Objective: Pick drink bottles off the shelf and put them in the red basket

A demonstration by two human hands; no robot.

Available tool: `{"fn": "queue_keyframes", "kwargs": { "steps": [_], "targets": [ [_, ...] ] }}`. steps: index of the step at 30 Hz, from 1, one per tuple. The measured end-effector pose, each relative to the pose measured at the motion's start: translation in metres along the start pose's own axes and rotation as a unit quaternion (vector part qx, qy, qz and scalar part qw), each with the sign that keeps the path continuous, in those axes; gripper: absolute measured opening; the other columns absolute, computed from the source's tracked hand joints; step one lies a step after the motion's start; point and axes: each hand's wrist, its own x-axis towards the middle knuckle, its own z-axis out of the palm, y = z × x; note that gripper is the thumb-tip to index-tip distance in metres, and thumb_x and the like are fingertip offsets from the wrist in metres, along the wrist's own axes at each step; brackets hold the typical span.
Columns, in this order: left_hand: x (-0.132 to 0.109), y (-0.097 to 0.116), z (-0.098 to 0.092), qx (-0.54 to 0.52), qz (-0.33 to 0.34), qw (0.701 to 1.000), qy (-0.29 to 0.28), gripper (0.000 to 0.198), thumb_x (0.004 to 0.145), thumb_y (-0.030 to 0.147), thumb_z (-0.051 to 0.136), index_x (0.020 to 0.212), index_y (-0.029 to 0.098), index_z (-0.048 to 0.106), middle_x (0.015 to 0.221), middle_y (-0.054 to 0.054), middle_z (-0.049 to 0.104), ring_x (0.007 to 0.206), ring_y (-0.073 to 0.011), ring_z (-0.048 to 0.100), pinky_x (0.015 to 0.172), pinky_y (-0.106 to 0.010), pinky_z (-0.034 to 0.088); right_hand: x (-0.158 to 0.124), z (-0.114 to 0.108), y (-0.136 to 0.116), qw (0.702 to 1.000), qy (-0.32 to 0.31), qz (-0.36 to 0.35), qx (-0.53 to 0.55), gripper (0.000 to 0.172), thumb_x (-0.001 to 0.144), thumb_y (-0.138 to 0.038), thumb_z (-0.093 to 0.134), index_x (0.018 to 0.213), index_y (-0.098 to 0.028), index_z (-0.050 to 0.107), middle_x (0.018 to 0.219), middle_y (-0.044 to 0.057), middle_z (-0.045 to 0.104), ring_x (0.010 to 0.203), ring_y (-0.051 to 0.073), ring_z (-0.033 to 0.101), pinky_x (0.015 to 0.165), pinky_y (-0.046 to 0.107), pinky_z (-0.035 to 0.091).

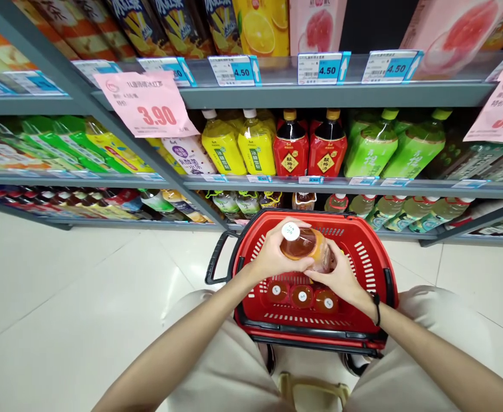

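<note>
An amber tea bottle (pixel 303 245) with a white cap is held over a red shopping basket (pixel 369 257). My left hand (pixel 272 254) wraps around its neck end, fingers closed. My right hand (pixel 341 277) grips its lower end from the right, fingers closed too. Three more capped bottles (pixel 301 296) stand upright in a row at the bottom of the basket, just below my hands.
Grey store shelves (pixel 320 94) ahead carry yellow, red and green drink bottles with blue 4.50 price tags and pink 3.90 signs (pixel 148 106). Pale tiled floor (pixel 62 297) spreads to the left and right. The basket's black handle (pixel 217 257) sticks out at its left.
</note>
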Motion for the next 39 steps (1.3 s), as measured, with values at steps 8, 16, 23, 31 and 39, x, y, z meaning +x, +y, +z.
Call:
{"fn": "queue_keyframes", "kwargs": {
  "steps": [8, 16, 23, 31, 39],
  "targets": [
    [-0.002, 0.000, 0.006, -0.005, -0.034, 0.999, 0.003, 0.066, 0.071, 0.038, 0.093, 0.128, 0.018, 0.067, 0.129, -0.015, 0.071, 0.124, -0.0324, 0.067, 0.115, -0.046, 0.049, -0.004, 0.006, -0.006, 0.993, 0.091, -0.031, -0.071, 0.087, 0.069, -0.048, 0.097, 0.140, -0.024, 0.052, 0.141, 0.012, 0.062, 0.130, 0.033, 0.061, 0.113, 0.052, 0.049],
    [0.000, 0.005, 0.008, 0.022, -0.093, 0.995, -0.011, 0.084, 0.071, 0.039, 0.092, 0.146, 0.020, 0.058, 0.134, -0.014, 0.069, 0.131, -0.0346, 0.063, 0.119, -0.048, 0.046, 0.001, 0.001, -0.007, 0.978, 0.143, -0.085, -0.127, 0.075, 0.079, -0.046, 0.089, 0.141, -0.025, 0.052, 0.143, 0.014, 0.056, 0.133, 0.033, 0.057, 0.116, 0.054, 0.047],
    [-0.001, 0.002, 0.003, 0.036, -0.048, 0.998, -0.004, 0.076, 0.070, 0.033, 0.091, 0.140, 0.020, 0.064, 0.137, -0.014, 0.068, 0.133, -0.0337, 0.062, 0.121, -0.047, 0.044, -0.001, 0.002, -0.003, 0.978, 0.129, -0.094, -0.136, 0.076, 0.079, -0.044, 0.089, 0.142, -0.025, 0.051, 0.144, 0.013, 0.055, 0.134, 0.033, 0.055, 0.117, 0.055, 0.046],
    [0.000, 0.003, 0.000, -0.012, -0.098, 0.995, 0.015, 0.075, 0.074, 0.036, 0.090, 0.142, 0.019, 0.062, 0.137, -0.013, 0.069, 0.128, -0.0314, 0.065, 0.116, -0.043, 0.047, 0.001, -0.002, -0.004, 0.985, 0.110, -0.047, -0.128, 0.081, 0.074, -0.041, 0.092, 0.141, -0.025, 0.049, 0.139, 0.013, 0.061, 0.126, 0.034, 0.062, 0.111, 0.056, 0.050],
    [0.011, -0.010, -0.011, -0.152, -0.159, 0.975, 0.004, 0.051, 0.094, 0.052, 0.069, 0.132, 0.018, 0.073, 0.142, -0.012, 0.069, 0.132, -0.0324, 0.063, 0.116, -0.042, 0.046, 0.004, 0.001, -0.002, 0.997, 0.004, 0.052, 0.051, 0.073, 0.070, -0.046, 0.095, 0.128, -0.024, 0.056, 0.129, 0.012, 0.071, 0.118, 0.031, 0.069, 0.106, 0.050, 0.055]
  ]
}}
